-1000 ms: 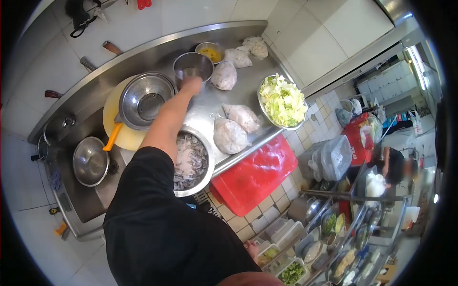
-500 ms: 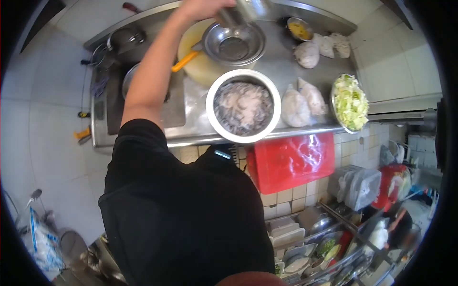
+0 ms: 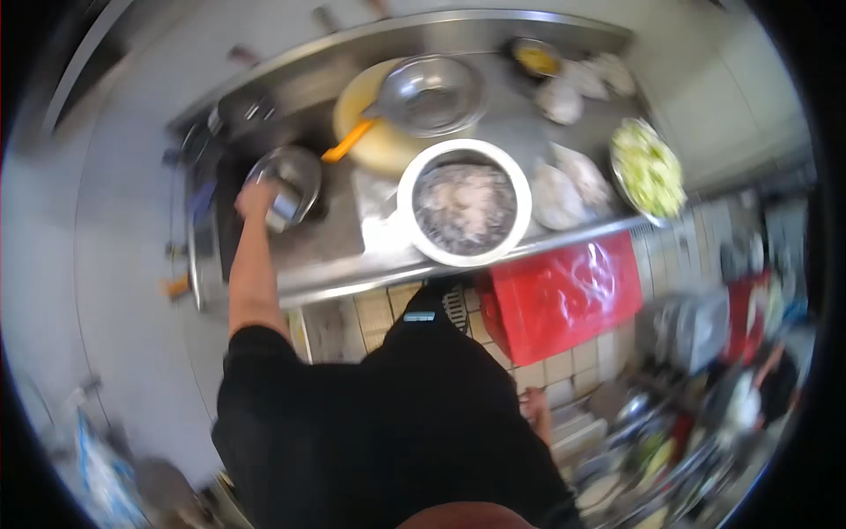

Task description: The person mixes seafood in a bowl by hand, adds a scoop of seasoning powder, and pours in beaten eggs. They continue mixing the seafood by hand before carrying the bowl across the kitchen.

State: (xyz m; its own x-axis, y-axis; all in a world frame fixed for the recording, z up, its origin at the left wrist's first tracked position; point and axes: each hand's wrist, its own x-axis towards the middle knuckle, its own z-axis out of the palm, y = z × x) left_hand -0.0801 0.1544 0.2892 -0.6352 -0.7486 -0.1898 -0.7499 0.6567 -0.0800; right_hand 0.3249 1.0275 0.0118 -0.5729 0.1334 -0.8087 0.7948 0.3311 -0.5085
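At the sink on the left, my left hand [image 3: 254, 201] is closed on a shiny metal cup [image 3: 284, 206], held over a round metal bowl [image 3: 304, 169]. Blur hides the cup's contents. My right hand [image 3: 534, 406] hangs low beside my body, near the red lid; motion blur hides how its fingers are set. A white-rimmed pot [image 3: 523, 201] of pale and greyish strips stands at the counter's front edge. Behind it, a metal strainer bowl [image 3: 432, 95] with an orange handle [image 3: 350, 141] rests over a round yellowish board [image 3: 352, 97].
Filled plastic bags [image 3: 557, 198] lie right of the pot. A bowl of chopped greens [image 3: 648, 167] sits at the right end. More bags [image 3: 560, 100] and a small bowl of yellow food [image 3: 536, 60] are at the back. A red lid [image 3: 564, 295] is below the counter edge.
My left hand has carried the metal cup from above the strainer bowl down and left to the sink bowl. My right hand has come into view. The camera view has shifted and blurred.
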